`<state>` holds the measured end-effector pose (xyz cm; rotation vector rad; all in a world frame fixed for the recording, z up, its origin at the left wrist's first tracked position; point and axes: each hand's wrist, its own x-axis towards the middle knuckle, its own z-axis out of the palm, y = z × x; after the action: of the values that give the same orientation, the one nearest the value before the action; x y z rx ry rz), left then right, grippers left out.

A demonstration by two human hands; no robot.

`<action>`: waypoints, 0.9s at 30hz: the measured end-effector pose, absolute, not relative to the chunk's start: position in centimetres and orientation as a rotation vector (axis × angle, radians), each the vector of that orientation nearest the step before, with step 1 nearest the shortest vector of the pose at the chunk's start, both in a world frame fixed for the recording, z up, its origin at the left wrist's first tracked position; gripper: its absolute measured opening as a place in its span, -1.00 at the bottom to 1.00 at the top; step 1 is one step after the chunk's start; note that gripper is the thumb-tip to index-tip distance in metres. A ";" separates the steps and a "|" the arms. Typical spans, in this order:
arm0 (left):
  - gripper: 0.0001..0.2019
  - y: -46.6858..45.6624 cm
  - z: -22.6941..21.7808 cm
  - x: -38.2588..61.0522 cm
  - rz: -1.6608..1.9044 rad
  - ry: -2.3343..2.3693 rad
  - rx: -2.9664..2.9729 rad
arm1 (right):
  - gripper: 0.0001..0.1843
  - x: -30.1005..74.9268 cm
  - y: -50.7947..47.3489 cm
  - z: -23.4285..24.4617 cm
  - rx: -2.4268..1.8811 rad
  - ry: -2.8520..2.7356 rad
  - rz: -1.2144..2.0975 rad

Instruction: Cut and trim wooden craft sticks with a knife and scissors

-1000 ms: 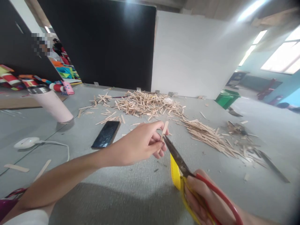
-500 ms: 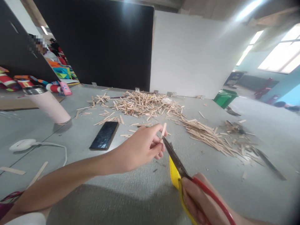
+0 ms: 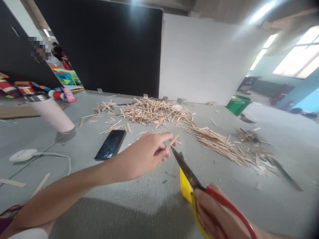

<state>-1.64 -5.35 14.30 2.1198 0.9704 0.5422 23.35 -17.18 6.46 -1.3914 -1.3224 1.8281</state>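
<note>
Between the thumb and fingers of my left hand point(image 3: 147, 154) is a short wooden craft stick point(image 3: 173, 140), tilted up to the right. My right hand point(image 3: 211, 207) grips a pair of scissors point(image 3: 185, 169) with red and yellow handles. The blades look closed, their tips close below the stick; whether they touch it I cannot tell. Beneath the scissors lies a yellow object point(image 3: 184, 186), partly covered by them. Beyond my hands sits a large heap of craft sticks point(image 3: 154, 113), with a flatter bundle of sticks point(image 3: 221, 144) to its right.
A phone point(image 3: 111, 144) lies left of my hand on the grey table point(image 3: 139, 205). Further left are a pink tumbler point(image 3: 53, 114) and a white cabled device point(image 3: 23, 155). Black point(image 3: 107, 46) and white point(image 3: 201, 59) panels stand behind the heap. A person point(image 3: 40, 49) is at far left.
In my left hand the craft stick has swung from nearly upright to a flatter slant. My left hand has shifted slightly left, and the scissor tips now sit a little apart from the fingers.
</note>
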 end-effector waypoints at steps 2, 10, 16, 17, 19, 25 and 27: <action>-0.92 -5.2 14.6 -1.8 0.512 0.959 2.078 | -0.21 23.3 -17.0 6.7 -1.410 -1.317 1.835; -0.85 -3.9 15.8 -3.0 0.367 0.725 1.892 | -0.24 23.9 -16.6 5.8 -1.099 -1.428 1.873; -0.90 -3.7 16.0 -3.3 0.333 0.734 1.904 | -0.25 24.3 -16.6 4.7 -0.992 -1.393 1.877; -0.91 -3.7 16.0 -3.3 0.327 0.740 1.905 | -0.25 24.3 -16.5 4.7 -0.997 -1.393 1.876; -0.91 -3.9 15.9 -3.2 0.324 0.746 1.904 | -0.24 24.2 -16.5 4.7 -1.041 -1.402 1.861; -0.94 -4.0 15.7 -3.0 0.323 0.736 1.902 | -0.20 23.6 -16.2 5.6 -0.992 -1.411 1.837; -0.95 -4.0 15.7 -3.0 0.309 0.751 1.905 | -0.20 23.4 -16.1 5.7 -0.988 -1.415 1.821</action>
<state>-2.98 -4.00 15.69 1.9049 0.7510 0.3093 23.39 -16.10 5.68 -0.9876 -1.4152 1.8208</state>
